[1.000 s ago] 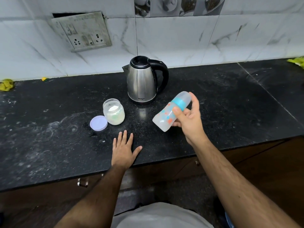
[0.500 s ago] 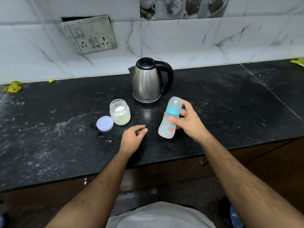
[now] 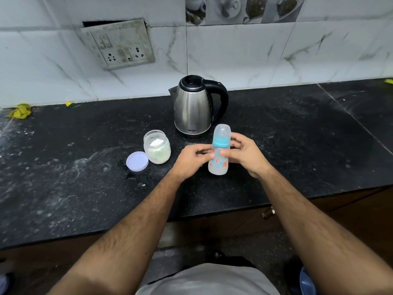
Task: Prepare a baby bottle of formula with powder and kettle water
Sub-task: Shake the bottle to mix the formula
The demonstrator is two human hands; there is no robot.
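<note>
A baby bottle with a blue collar, a clear cap and orange and blue prints stands upright on the black counter. My right hand grips its body from the right. My left hand touches it from the left, thumb and fingertips on the body just under the collar. A steel kettle with a black handle stands right behind the bottle. Left of it, an open clear jar holds white powder, and its pale purple lid lies beside it.
A tiled wall with a socket panel rises behind the counter. A yellow scrap lies at the far left by the wall. The counter's front edge runs just under my forearms, with brown cabinets below.
My right hand brought the bottle from tilted in the air to upright on the counter. My left hand left the counter near the front edge and came up to the bottle.
</note>
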